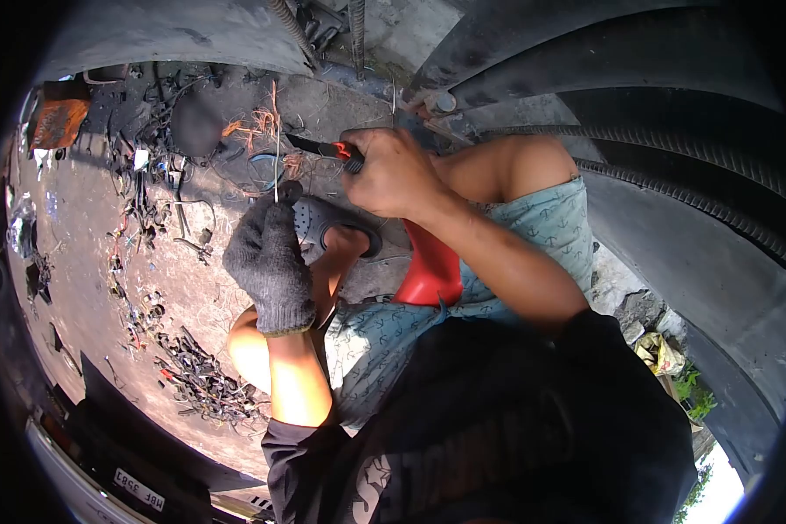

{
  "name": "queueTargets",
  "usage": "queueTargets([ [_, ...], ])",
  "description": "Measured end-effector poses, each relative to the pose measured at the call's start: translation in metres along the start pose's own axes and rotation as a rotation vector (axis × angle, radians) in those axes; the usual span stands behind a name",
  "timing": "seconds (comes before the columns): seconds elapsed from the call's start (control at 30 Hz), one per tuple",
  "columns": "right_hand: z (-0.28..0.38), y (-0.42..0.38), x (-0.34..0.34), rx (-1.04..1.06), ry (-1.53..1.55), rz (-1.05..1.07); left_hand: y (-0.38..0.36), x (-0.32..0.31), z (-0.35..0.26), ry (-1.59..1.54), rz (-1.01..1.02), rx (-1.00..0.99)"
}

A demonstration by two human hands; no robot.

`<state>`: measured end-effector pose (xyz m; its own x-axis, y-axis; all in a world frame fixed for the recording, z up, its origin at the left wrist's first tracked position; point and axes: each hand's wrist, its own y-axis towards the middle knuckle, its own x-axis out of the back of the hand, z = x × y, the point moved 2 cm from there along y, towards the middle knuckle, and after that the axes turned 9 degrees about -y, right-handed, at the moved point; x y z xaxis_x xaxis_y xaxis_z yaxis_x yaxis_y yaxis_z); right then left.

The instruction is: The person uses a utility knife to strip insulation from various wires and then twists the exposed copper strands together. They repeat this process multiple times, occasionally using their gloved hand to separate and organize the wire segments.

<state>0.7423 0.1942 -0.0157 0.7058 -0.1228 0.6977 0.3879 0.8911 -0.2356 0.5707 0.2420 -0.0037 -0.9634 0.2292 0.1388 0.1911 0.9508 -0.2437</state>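
My left hand (271, 258), in a grey knit glove, is closed on a thin pale wire (278, 162) that sticks up past the fingertips. Bare and curled into a grip, my right hand (395, 170) holds a red-and-black utility knife (342, 150). Its dark blade (306, 143) points left, with the tip close beside the wire. On the ground beyond lie stripped copper strands (258, 125) and a loop of blue wire (265, 166).
Between my legs is a red plastic seat (432, 271); a grey clog (310, 218) is on one foot. Cable scraps (205, 375) lie in a heap at left, below a rusty orange box (59, 122). Ribbed steel bars (699, 153) and dark curved panels stand at right.
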Motion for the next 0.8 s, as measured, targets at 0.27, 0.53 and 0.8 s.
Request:
queueTargets([
  [0.27, 0.000, -0.012, -0.006, 0.069, -0.016, 0.051, -0.001, -0.009, 0.004, -0.195, 0.084, 0.136],
  [0.53, 0.010, -0.016, -0.002, 0.020, -0.138, 0.157, 0.000, -0.008, 0.004, -0.155, 0.137, 0.168],
  [0.8, 0.019, -0.014, 0.010, 0.001, -0.205, 0.220, 0.001, -0.010, 0.013, -0.020, 0.129, -0.106],
])
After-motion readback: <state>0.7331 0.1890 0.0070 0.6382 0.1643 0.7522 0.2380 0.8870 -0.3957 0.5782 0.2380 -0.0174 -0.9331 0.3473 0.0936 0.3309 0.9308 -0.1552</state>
